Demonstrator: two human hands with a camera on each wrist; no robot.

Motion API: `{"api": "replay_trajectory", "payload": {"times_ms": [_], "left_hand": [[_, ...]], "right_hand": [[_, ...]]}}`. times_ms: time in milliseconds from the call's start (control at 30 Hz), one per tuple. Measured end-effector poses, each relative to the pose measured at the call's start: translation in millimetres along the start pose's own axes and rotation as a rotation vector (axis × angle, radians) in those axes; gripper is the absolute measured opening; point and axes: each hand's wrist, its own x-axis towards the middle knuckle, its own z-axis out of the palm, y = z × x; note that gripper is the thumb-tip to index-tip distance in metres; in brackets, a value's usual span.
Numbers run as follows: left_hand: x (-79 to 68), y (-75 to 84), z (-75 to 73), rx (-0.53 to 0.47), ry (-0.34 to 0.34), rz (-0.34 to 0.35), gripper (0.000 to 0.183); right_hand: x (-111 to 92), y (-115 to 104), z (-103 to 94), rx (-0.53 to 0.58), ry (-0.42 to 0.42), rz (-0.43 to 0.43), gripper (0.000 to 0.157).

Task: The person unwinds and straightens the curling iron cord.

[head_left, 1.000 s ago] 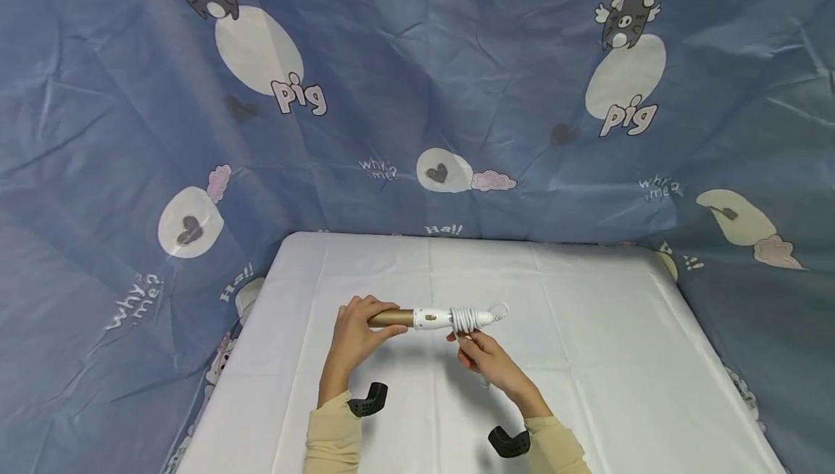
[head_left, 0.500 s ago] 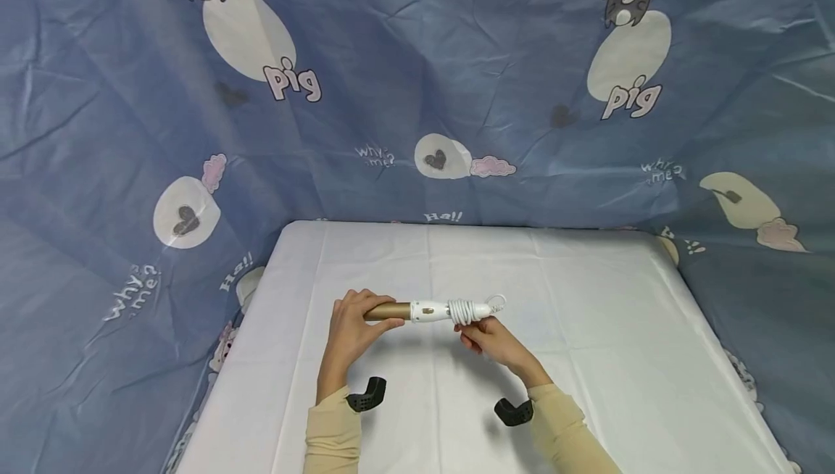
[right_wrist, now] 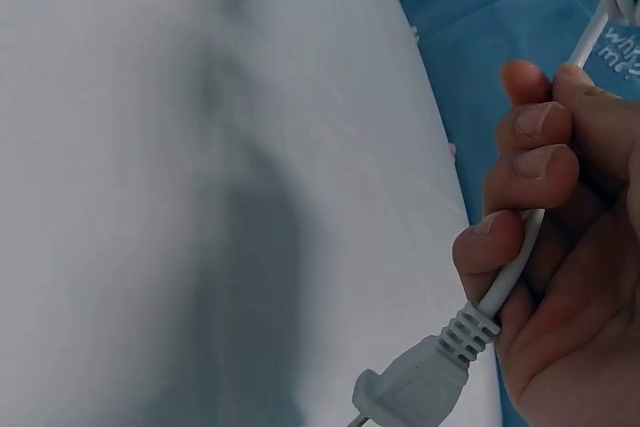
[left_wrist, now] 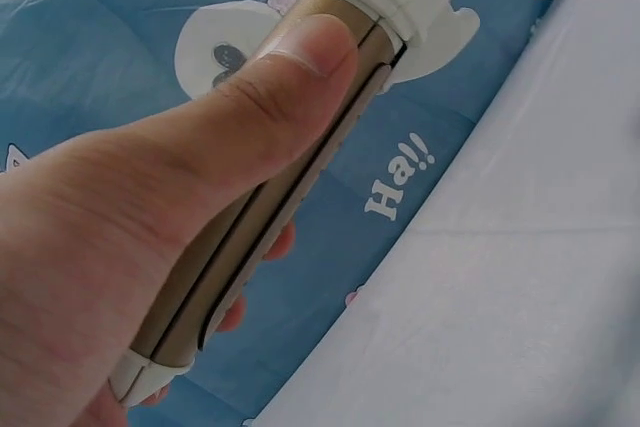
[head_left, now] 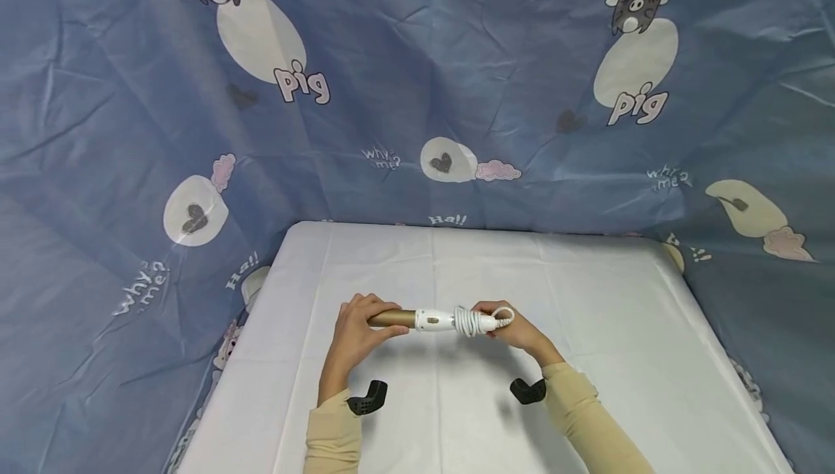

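A curling iron [head_left: 433, 320] with a gold barrel and white handle is held level above the white table. My left hand [head_left: 359, 330] grips the gold barrel [left_wrist: 225, 237], its thumb lying along the top in the left wrist view. White cord [head_left: 467, 322] is coiled in several turns round the handle. My right hand [head_left: 515, 329] is behind the handle end, partly hidden by it in the head view. In the right wrist view its curled fingers hold the cord's free end, and the white plug [right_wrist: 415, 382] hangs below them.
The white-covered table [head_left: 417, 401] lies under both hands. A blue printed cloth [head_left: 391, 97] rises behind and at both sides. Black wrist mounts [head_left: 368, 398] sit on both forearms.
My right hand has moved from the near side of the coils up and behind the handle end. My left hand keeps its grip on the barrel.
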Motion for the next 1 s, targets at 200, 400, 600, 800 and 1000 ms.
{"api": "replay_trajectory", "payload": {"times_ms": [200,400,600,800,1000], "left_hand": [[-2.4,0.8,2.8,0.023,-0.022,0.009,0.040],[-3.9,1.7,5.9,0.020,-0.029,0.007,0.039],[-9.4,0.8,7.7,0.047,-0.056,0.012,0.038],[-10.0,1.3,6.9,0.045,-0.036,0.021,0.038],[-8.1,1.1,5.0,0.045,-0.030,0.008,0.038]], "right_hand": [[0,-23,-14.0,-0.080,-0.049,0.016,0.022],[5,-19,-27.3,-0.179,-0.042,0.059,0.021],[8,-12,-32.9,-0.260,-0.062,0.078,0.022],[14,-23,-39.5,-0.344,-0.037,0.065,0.019],[19,-36,-43.4,-0.445,0.002,0.075,0.014]]}}
